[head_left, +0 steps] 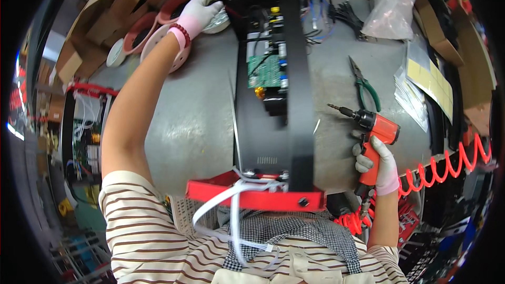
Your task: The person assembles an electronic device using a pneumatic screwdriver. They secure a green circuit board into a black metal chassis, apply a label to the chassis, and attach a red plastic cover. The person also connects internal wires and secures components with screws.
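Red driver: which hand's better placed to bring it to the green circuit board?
Right, I'd judge: the right hand holds the red driver, its bit pointing left, where the green circuit board lies. The left hand is at the silver dish.

A circuit board (265,72) sits within a machine (263,144) at mid-workbench (187,121), with bowls (152,52) at far left beside the left hand (199,14). To the right, pliers (360,79) lie just beyond a power driver (385,129) in the right hand (386,167); a plastic bag (393,10) rests far right, sheets (434,87) nearer.
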`<state>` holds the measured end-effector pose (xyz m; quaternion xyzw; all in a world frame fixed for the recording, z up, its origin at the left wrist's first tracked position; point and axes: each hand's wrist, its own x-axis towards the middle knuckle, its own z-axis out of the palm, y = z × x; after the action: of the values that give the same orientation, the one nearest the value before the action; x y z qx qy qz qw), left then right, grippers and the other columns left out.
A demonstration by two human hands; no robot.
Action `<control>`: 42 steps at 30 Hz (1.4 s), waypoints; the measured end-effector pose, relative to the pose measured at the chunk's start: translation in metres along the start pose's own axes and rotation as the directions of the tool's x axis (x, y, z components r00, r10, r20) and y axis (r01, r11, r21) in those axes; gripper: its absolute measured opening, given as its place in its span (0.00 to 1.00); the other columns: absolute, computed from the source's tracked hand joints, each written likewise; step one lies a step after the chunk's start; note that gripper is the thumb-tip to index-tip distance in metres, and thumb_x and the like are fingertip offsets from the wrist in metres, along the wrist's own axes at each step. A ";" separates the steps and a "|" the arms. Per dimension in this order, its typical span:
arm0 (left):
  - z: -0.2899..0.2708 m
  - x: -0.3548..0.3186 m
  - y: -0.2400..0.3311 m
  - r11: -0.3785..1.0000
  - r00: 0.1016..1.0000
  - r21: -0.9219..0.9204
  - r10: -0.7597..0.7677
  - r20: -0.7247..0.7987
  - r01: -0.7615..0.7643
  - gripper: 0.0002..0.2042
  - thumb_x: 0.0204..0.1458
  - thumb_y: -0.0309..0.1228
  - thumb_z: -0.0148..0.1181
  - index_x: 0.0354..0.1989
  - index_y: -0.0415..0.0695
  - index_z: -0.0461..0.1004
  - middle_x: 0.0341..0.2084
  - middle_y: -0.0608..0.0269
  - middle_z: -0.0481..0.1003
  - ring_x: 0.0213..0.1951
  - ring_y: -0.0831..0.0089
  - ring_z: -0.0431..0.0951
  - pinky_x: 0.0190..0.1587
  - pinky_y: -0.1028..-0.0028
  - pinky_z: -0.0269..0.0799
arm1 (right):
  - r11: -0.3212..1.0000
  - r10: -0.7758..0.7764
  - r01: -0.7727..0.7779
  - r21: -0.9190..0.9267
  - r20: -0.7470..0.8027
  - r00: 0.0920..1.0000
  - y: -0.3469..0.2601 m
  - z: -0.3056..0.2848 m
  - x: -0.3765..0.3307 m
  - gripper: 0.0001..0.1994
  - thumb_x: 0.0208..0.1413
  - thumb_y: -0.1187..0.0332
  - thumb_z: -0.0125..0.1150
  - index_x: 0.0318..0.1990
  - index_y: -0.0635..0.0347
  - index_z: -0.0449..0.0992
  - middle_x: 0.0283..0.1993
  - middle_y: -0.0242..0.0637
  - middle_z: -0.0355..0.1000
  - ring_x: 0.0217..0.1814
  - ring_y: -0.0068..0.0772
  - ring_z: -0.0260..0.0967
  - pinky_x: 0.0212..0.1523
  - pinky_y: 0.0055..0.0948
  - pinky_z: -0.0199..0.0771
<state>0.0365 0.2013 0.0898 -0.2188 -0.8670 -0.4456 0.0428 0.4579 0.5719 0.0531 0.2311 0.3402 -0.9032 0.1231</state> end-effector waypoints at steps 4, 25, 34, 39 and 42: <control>-0.017 0.087 -0.071 0.582 0.973 -0.781 -0.099 0.209 0.227 0.15 0.62 0.28 0.47 0.56 0.43 0.70 0.46 0.62 0.75 0.46 0.73 0.74 0.51 0.76 0.69 | 0.998 0.044 -0.048 0.035 0.085 0.995 0.002 -0.007 0.008 0.24 0.63 0.57 0.52 0.58 0.66 0.65 0.35 0.46 0.71 0.17 0.19 0.55 0.20 0.22 0.57; 0.064 0.138 -0.038 0.888 0.977 0.448 0.000 0.213 -0.097 0.16 0.63 0.29 0.46 0.58 0.43 0.68 0.48 0.64 0.74 0.47 0.73 0.74 0.52 0.74 0.69 | 0.988 0.046 -0.048 0.147 0.015 0.999 -0.002 -0.006 -0.004 0.12 0.64 0.59 0.53 0.39 0.59 0.68 0.23 0.30 0.59 0.23 0.23 0.56 0.25 0.27 0.58; 0.061 0.116 -0.047 0.942 0.984 0.328 0.015 0.176 -0.073 0.16 0.63 0.30 0.46 0.58 0.43 0.68 0.49 0.65 0.73 0.47 0.73 0.73 0.52 0.73 0.69 | 0.985 0.039 -0.046 0.165 0.047 0.998 0.001 -0.009 -0.003 0.12 0.63 0.59 0.56 0.45 0.58 0.68 0.30 0.33 0.64 0.22 0.22 0.57 0.24 0.25 0.58; 0.054 0.102 -0.050 0.959 0.986 0.278 0.010 0.169 -0.057 0.17 0.63 0.31 0.46 0.59 0.43 0.67 0.50 0.66 0.73 0.48 0.73 0.73 0.53 0.72 0.69 | 0.987 0.033 -0.036 0.156 0.022 0.999 0.004 -0.008 -0.001 0.13 0.63 0.59 0.55 0.45 0.58 0.67 0.31 0.32 0.64 0.22 0.22 0.57 0.24 0.24 0.58; 0.057 0.095 -0.051 0.972 0.984 0.228 0.014 0.178 -0.055 0.17 0.63 0.31 0.46 0.59 0.43 0.67 0.50 0.66 0.73 0.48 0.73 0.73 0.53 0.72 0.69 | 0.988 0.023 -0.023 0.154 0.005 1.000 0.005 -0.009 -0.004 0.13 0.63 0.59 0.55 0.45 0.58 0.67 0.30 0.31 0.63 0.22 0.21 0.57 0.24 0.24 0.57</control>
<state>-0.0634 0.2535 0.0427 -0.2657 -0.9096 -0.3195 -0.0006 0.4661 0.5749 0.0462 0.2424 0.2663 -0.9257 0.1158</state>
